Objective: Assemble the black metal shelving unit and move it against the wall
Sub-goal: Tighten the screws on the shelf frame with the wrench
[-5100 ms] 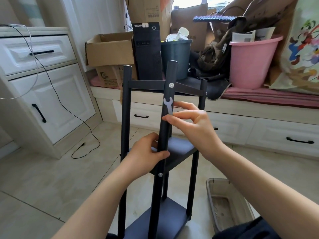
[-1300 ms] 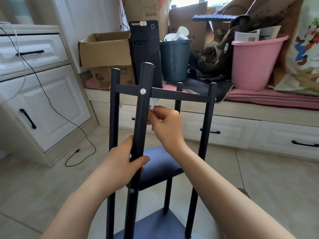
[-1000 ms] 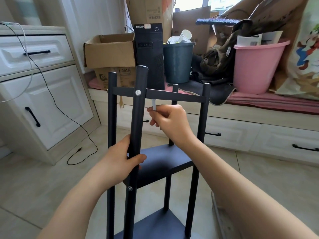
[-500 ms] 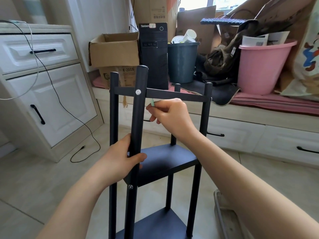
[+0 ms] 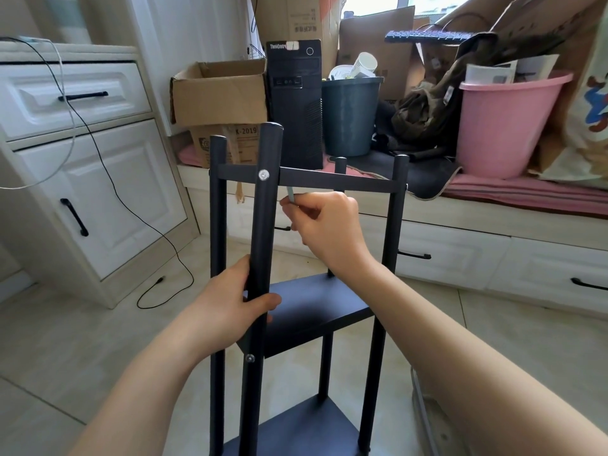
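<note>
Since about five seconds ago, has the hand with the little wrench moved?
Yes. The right hand with the wrench has gone from the near side of the front post to behind it, up under the top crossbar.

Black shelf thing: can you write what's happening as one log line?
left hand: grips front post | right hand: pinches small silver spanner under black metal shelving unit's top rail

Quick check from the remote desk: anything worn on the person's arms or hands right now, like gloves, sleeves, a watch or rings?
Nothing shows on them. The left hand and right hand are bare, with no gloves, and I see no rings. Both forearms are uncovered as far as the frame's bottom edge, with no sleeve, watch or strap at either wrist.
</note>
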A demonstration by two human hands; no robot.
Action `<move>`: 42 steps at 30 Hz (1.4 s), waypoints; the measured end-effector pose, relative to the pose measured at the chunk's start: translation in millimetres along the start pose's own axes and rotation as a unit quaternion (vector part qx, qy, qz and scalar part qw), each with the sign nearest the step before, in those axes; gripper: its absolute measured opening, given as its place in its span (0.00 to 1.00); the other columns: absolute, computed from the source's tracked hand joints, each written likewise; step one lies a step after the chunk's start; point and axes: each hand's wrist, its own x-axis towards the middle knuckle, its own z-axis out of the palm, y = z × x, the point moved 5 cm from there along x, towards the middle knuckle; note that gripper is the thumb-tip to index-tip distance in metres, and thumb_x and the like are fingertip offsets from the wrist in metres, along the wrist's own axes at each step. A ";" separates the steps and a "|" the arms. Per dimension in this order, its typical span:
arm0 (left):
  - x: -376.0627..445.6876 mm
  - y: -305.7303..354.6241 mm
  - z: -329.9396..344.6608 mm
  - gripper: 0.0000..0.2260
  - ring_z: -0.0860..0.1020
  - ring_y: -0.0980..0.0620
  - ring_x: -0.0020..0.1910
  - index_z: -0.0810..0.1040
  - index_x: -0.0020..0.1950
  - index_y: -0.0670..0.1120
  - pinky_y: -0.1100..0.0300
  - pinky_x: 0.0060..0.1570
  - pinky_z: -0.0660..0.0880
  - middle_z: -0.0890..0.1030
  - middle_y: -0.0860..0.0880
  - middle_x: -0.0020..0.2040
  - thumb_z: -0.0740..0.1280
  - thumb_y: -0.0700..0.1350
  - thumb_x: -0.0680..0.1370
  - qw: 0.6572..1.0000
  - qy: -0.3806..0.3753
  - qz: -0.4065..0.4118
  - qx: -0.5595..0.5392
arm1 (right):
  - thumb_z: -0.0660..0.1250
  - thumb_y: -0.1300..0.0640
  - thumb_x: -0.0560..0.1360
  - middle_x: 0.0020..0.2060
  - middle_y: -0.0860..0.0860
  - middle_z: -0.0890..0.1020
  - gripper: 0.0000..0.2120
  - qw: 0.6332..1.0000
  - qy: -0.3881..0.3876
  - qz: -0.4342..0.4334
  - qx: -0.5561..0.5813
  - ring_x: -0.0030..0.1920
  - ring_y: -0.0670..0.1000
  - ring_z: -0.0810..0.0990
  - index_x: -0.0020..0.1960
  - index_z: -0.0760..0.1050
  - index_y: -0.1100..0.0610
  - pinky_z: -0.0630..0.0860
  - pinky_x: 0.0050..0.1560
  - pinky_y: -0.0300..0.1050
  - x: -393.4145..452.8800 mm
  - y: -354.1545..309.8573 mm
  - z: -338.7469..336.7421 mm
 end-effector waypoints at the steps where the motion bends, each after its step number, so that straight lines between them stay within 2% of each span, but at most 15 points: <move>1: -0.3 0.1 0.2 0.10 0.85 0.55 0.37 0.71 0.49 0.50 0.56 0.39 0.81 0.81 0.46 0.44 0.72 0.44 0.77 1.000 0.000 0.001 0.000 | 0.70 0.60 0.78 0.32 0.47 0.82 0.07 1.000 0.000 0.008 0.013 0.26 0.39 0.77 0.49 0.86 0.60 0.74 0.37 0.30 -1.0 1.0 1.6; 6: 0.5 0.4 0.0 0.09 0.85 0.56 0.37 0.71 0.49 0.50 0.63 0.34 0.78 0.81 0.44 0.46 0.72 0.43 0.77 1.000 -0.003 0.002 -0.004 | 0.68 0.60 0.79 0.30 0.48 0.83 0.08 0.997 0.009 0.035 0.067 0.23 0.44 0.79 0.47 0.85 0.61 0.77 0.33 0.34 -3.4 3.5 9.8; 9: 0.6 -0.4 -0.8 0.09 0.85 0.56 0.38 0.71 0.49 0.49 0.64 0.33 0.77 0.81 0.44 0.46 0.72 0.43 0.77 1.000 -0.005 0.002 -0.003 | 0.68 0.60 0.79 0.29 0.46 0.81 0.08 0.997 0.036 0.024 0.064 0.26 0.41 0.80 0.48 0.86 0.61 0.73 0.33 0.28 -4.4 6.5 11.3; 11: 0.2 -1.1 -1.4 0.09 0.85 0.55 0.38 0.71 0.48 0.48 0.63 0.34 0.77 0.80 0.43 0.45 0.72 0.42 0.77 1.000 -0.004 0.003 -0.004 | 0.68 0.60 0.79 0.30 0.45 0.81 0.07 0.997 0.055 0.012 0.055 0.27 0.40 0.79 0.50 0.86 0.59 0.72 0.34 0.27 -5.9 8.4 13.0; 14: -0.2 -1.8 -1.0 0.09 0.86 0.54 0.38 0.71 0.48 0.49 0.65 0.32 0.76 0.80 0.44 0.45 0.72 0.42 0.77 1.000 -0.006 0.006 -0.005 | 0.68 0.59 0.78 0.33 0.46 0.83 0.08 0.995 0.088 -0.005 0.052 0.29 0.41 0.79 0.52 0.85 0.58 0.78 0.38 0.38 -8.5 11.2 16.8; 17: 0.5 -3.3 -0.5 0.10 0.86 0.55 0.39 0.71 0.49 0.51 0.67 0.30 0.76 0.81 0.45 0.46 0.71 0.43 0.78 1.000 -0.006 0.006 -0.001 | 0.68 0.59 0.78 0.36 0.51 0.85 0.08 0.989 0.126 -0.012 0.073 0.35 0.50 0.83 0.52 0.85 0.59 0.81 0.37 0.54 -11.1 15.5 22.1; 19: 1.0 -4.9 -0.9 0.09 0.86 0.55 0.39 0.71 0.49 0.51 0.67 0.30 0.75 0.82 0.45 0.45 0.71 0.43 0.78 1.000 -0.004 0.005 -0.001 | 0.68 0.59 0.78 0.37 0.53 0.85 0.09 0.986 0.146 -0.015 0.082 0.37 0.52 0.83 0.52 0.84 0.61 0.81 0.35 0.56 -11.2 18.1 26.1; 28: 5.0 -6.2 -1.0 0.08 0.86 0.54 0.40 0.72 0.49 0.50 0.63 0.34 0.75 0.82 0.45 0.44 0.71 0.43 0.77 1.000 -0.009 0.009 0.003 | 0.68 0.60 0.78 0.39 0.54 0.85 0.08 0.975 0.183 -0.012 0.128 0.37 0.50 0.81 0.51 0.84 0.62 0.80 0.37 0.57 -5.4 22.4 41.9; 33: 7.0 -3.5 0.1 0.08 0.86 0.55 0.39 0.72 0.48 0.49 0.64 0.33 0.75 0.81 0.45 0.43 0.72 0.43 0.77 1.000 -0.005 0.008 0.007 | 0.68 0.62 0.78 0.39 0.53 0.86 0.07 0.974 0.186 -0.012 0.132 0.35 0.45 0.79 0.51 0.84 0.62 0.79 0.39 0.47 -3.7 20.4 42.1; 38: 6.6 0.3 -0.1 0.08 0.86 0.56 0.39 0.72 0.48 0.47 0.61 0.35 0.76 0.81 0.45 0.44 0.71 0.43 0.77 1.000 -0.001 0.001 0.012 | 0.67 0.61 0.79 0.31 0.48 0.82 0.08 0.981 0.109 0.034 0.158 0.33 0.43 0.79 0.45 0.84 0.62 0.80 0.39 0.52 -1.9 22.8 38.5; 42: 4.0 1.4 -0.6 0.09 0.85 0.57 0.38 0.71 0.49 0.47 0.61 0.35 0.76 0.82 0.45 0.45 0.71 0.44 0.77 1.000 0.002 -0.005 0.016 | 0.67 0.61 0.79 0.28 0.41 0.78 0.10 0.988 0.066 0.045 0.134 0.29 0.40 0.78 0.42 0.84 0.61 0.73 0.38 0.38 -2.9 23.3 29.1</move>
